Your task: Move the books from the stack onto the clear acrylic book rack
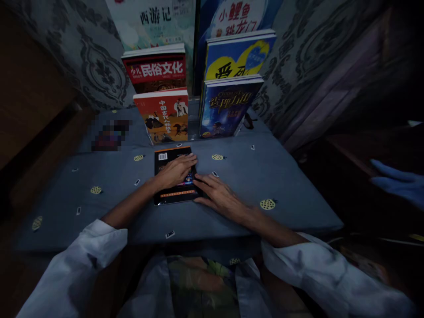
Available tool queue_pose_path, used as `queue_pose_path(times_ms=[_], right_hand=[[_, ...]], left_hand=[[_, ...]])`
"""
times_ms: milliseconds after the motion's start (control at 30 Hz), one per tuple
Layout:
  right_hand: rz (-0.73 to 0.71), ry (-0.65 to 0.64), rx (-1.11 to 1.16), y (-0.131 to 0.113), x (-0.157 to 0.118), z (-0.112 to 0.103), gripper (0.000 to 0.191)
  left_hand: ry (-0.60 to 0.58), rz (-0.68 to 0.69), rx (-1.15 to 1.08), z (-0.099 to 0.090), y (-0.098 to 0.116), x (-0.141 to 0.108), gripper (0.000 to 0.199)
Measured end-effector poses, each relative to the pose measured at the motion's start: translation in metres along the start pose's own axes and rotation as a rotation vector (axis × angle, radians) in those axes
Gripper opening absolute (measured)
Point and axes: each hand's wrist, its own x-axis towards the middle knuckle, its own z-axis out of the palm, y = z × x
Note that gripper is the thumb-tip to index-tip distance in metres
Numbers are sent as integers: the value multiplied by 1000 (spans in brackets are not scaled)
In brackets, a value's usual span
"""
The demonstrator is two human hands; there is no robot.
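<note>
A black book (177, 194) lies flat on the cloth-covered table with its back cover up, a white barcode near its upper left corner and an orange strip low down. Across its middle rests my left hand (177, 170), palm down with the fingers stretched out, hiding part of the cover. My right hand (220, 194) is beside the book's right edge, its fingertips touching that edge and its fingers extended. Neither hand is closed around anything.
Behind the black book stand upright books in two columns, an orange book (165, 117) in front on the left and a dark blue book (228, 108) on the right. A blurred patch (111, 134) lies on the grey-blue tablecloth (115, 198). Patterned curtains hang behind.
</note>
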Motion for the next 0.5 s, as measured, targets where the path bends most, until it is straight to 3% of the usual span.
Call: queue_pose_path(times_ms=[100,300,500], right_hand=[[31,57,22,1,0,0,57],[94,141,-7,1,-6,7,77],[83,150,-46,5,-8,11,81]], left_hand=[[-21,6,-6,0,4,-4,42],[-110,52,-30,-9,32,-19,45],[-172,117,-51,-17,64,-36,43]])
